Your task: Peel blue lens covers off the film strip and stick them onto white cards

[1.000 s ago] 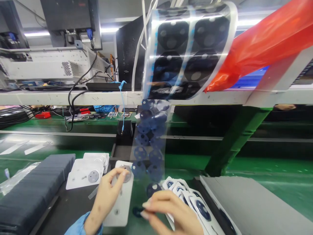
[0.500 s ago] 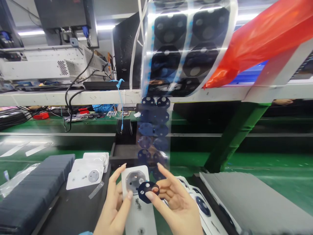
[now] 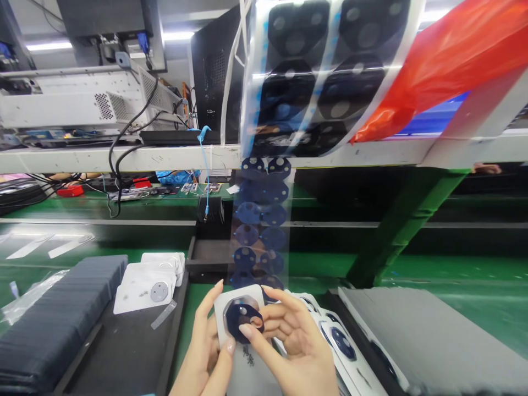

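Holding one white plate [image 3: 241, 335] upright at the bottom middle, the left hand [image 3: 206, 352] grips its left edge, thumb on the front and fingers behind. The right hand [image 3: 295, 344] pinches one dark blue film piece [image 3: 242, 320] between thumb and forefinger and presses it onto the round window near the top of the plate. Just above the plate hangs one clear strip [image 3: 260, 225] bearing two columns of the same blue pieces, about six rows showing. To the left of the plate lie two small piles of white plates [image 3: 148, 280] on a black tray [image 3: 111, 341], with one long stack of dark pads [image 3: 53, 313] further left. To the right of the plate, a fanned row of about four finished plates [image 3: 334, 344] rests beside one grey tray [image 3: 416, 341].
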Demonstrator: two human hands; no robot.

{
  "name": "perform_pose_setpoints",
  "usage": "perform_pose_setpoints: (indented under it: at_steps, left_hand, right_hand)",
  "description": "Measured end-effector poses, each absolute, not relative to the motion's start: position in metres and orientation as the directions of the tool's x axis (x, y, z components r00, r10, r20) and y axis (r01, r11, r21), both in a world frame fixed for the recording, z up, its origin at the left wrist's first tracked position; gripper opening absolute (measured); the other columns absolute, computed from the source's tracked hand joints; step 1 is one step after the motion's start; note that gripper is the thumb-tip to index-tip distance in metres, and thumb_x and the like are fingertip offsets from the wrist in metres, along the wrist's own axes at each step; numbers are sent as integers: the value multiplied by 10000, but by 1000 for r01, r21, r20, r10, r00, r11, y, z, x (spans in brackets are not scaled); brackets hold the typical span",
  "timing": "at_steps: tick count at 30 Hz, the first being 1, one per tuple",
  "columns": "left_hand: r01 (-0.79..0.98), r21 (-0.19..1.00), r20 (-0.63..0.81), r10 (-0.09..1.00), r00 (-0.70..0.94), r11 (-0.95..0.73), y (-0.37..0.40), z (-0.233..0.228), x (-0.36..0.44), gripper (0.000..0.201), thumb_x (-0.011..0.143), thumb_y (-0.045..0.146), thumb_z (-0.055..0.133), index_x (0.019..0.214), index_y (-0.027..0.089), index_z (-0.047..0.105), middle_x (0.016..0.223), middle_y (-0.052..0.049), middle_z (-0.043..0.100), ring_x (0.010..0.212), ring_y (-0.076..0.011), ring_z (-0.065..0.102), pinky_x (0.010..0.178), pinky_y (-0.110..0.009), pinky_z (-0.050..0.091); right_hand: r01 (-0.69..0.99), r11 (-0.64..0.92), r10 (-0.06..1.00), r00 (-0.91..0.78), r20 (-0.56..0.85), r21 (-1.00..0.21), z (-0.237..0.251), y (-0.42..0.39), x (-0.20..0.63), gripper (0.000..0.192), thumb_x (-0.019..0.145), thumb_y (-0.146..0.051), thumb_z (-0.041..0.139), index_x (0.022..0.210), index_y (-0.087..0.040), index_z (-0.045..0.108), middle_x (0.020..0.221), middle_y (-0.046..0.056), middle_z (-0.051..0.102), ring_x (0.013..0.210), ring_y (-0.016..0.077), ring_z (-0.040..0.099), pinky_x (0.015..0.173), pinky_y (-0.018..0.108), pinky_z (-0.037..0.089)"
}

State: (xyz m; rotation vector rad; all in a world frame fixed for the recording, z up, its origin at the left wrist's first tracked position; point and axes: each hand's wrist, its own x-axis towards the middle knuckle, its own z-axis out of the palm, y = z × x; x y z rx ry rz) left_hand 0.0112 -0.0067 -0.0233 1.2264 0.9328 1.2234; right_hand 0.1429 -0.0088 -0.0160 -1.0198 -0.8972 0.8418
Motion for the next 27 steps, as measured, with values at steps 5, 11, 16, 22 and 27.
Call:
perform_pose_setpoints:
  at_steps: [5, 11, 16, 22, 27]
  left_hand:
    - [-134, 987, 106, 979, 171, -84, -8, -21, 10, 801, 933, 570, 612, 1596, 318, 240, 1386, -154, 685, 1149, -307, 722, 954, -334, 562]
    - [-192, 976, 127, 982, 143, -98, -13, -17, 14, 760, 929, 564, 633, 1582, 330, 322, 1381, -130, 697, 1200, -303, 696, 995, -348, 548]
    - [-220, 972, 122, 976, 178, -82, -15, -13, 14, 802, 942, 520, 645, 1611, 341, 241, 1424, -116, 668, 1253, -301, 666, 1060, -375, 524]
    - [-217, 975, 78, 982, 171, -39, -18, -11, 12, 687, 939, 493, 662, 1552, 373, 377, 1452, -77, 651, 1203, -274, 700, 1002, -324, 561]
    - [-169, 986, 47, 969, 242, -6, -14, -13, 3, 679, 964, 463, 637, 1567, 351, 345, 1484, -90, 622, 1216, -279, 693, 989, -314, 568]
  right_hand:
    - [-151, 310, 893, 386, 233, -939, -19, -9, 143, 471, 725, -386, 895, 1127, -268, 679, 785, -5, 725, 694, 165, 709, 624, 242, 608]
    - [-125, 335, 882, 390, 264, -934, -14, -13, 142, 446, 744, -366, 885, 1122, -260, 675, 779, -2, 723, 660, 177, 717, 600, 267, 629]
    - [-69, 356, 873, 381, 305, -932, -9, -17, 144, 419, 774, -264, 858, 1145, -262, 662, 808, -10, 724, 678, 165, 721, 623, 268, 643]
    - [-22, 406, 866, 327, 378, -913, -11, -14, 149, 458, 762, -164, 853, 1157, -282, 655, 828, -19, 755, 700, 148, 741, 649, 237, 656]
    - [-24, 381, 869, 350, 349, -924, -11, -13, 150, 409, 771, -169, 837, 1133, -258, 669, 803, -14, 738, 679, 160, 739, 636, 264, 668]
